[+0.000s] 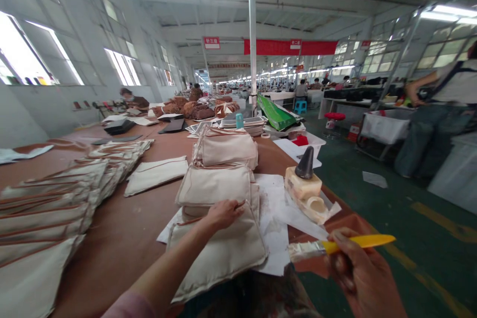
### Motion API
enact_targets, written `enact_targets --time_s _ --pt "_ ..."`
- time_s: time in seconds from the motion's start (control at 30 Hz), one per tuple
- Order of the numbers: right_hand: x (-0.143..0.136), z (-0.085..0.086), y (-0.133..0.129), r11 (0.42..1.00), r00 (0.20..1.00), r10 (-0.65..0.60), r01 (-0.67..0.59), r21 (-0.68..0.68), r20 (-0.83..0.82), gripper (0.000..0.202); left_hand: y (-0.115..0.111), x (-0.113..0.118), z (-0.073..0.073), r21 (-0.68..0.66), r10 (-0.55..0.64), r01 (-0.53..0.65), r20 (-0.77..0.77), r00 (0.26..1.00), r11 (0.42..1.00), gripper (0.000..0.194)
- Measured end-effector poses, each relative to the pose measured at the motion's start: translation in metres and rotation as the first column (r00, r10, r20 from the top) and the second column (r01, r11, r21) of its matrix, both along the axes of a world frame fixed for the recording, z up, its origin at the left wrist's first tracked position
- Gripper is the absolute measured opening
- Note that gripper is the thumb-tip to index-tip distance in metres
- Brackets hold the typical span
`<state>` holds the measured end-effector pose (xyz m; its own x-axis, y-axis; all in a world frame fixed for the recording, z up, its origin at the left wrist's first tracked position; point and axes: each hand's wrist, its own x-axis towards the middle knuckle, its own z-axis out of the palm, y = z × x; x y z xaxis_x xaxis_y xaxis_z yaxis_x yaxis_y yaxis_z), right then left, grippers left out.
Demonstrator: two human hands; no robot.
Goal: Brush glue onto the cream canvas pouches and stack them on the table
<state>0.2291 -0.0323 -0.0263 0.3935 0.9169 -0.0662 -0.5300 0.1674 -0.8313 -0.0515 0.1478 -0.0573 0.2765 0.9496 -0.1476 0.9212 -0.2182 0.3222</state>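
My right hand (357,268) is closed around a paintbrush (337,246) with a yellow handle. Its pale, coated bristles point left, beside the front stack of cream fabric pouches. My left hand (225,212) reaches across the nearest cream fabric pouch (219,253), its fingers curled at the pouch's far edge. Behind that pouch lie more stacked pouches (214,184) with brown edging. White paper (276,238) lies partly under the stack. To the right stands a stained, cream-coloured plastic container (303,184) with a dark cone (305,163) on top and a round spout facing me.
Overlapping rows of cream pouches (55,208) cover the table's left side, and a single pouch (156,174) lies between. Farther back are brown bundles (194,109), a teal cylinder (239,120) and a green bag (276,112). A person (428,114) stands at the right.
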Motion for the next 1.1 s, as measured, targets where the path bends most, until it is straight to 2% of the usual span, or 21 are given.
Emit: enact_targets --time_s 0.13,0.23,0.33,0.4,0.53,0.63,0.73,0.87,0.97,1.03,1.1 --pt "0.004 0.003 0.0 0.998 0.999 -0.042 0.04 0.043 0.033 0.037 -0.001 0.004 -0.002 0.079 -0.039 0.032 0.093 0.995 0.996 0.024" --pt "0.006 0.006 0.008 0.993 0.997 -0.067 0.063 0.099 0.043 0.036 -0.014 0.003 -0.001 0.063 -0.044 0.033 0.196 0.98 0.997 0.026" --pt "-0.001 0.009 0.022 0.99 0.997 -0.031 0.021 0.136 0.071 0.035 -0.033 0.001 0.008 0.051 -0.075 0.062 0.311 0.947 0.997 0.03" --pt "-0.01 0.012 0.031 0.989 0.995 0.028 -0.042 0.144 0.1 0.036 -0.047 0.002 0.018 0.049 -0.113 0.102 0.41 0.905 0.994 0.032" --pt "-0.028 0.021 0.045 0.97 0.974 0.15 -0.178 0.164 0.167 0.037 -0.076 0.008 0.039 -0.019 -0.149 0.211 0.647 0.748 0.977 0.027" --pt "-0.035 0.027 0.056 0.951 0.931 0.178 -0.246 0.187 0.318 0.033 -0.093 0.014 0.049 -0.081 -0.14 0.276 0.707 0.694 0.958 0.021" --pt "-0.032 0.029 0.068 0.95 0.886 0.143 -0.247 0.19 0.441 0.033 -0.102 0.02 0.053 -0.151 -0.111 0.332 0.75 0.653 0.931 0.022" --pt "-0.021 0.032 0.068 0.964 0.895 0.056 -0.163 0.209 0.443 0.032 -0.105 0.025 0.053 -0.164 -0.091 0.324 0.759 0.645 0.932 0.023" --pt "-0.019 0.03 0.058 0.962 0.873 0.086 -0.199 0.188 0.481 0.03 -0.107 0.027 0.049 -0.17 -0.071 0.306 0.763 0.642 0.937 0.024" --pt "-0.021 0.026 0.053 0.961 0.837 0.088 -0.215 0.177 0.54 0.03 -0.111 0.028 0.046 -0.152 -0.081 0.282 0.737 0.671 0.947 0.023" --pt "-0.02 0.022 0.053 0.968 0.824 0.045 -0.177 0.18 0.565 0.03 -0.116 0.029 0.044 -0.075 -0.114 0.229 0.692 0.712 0.97 0.02"
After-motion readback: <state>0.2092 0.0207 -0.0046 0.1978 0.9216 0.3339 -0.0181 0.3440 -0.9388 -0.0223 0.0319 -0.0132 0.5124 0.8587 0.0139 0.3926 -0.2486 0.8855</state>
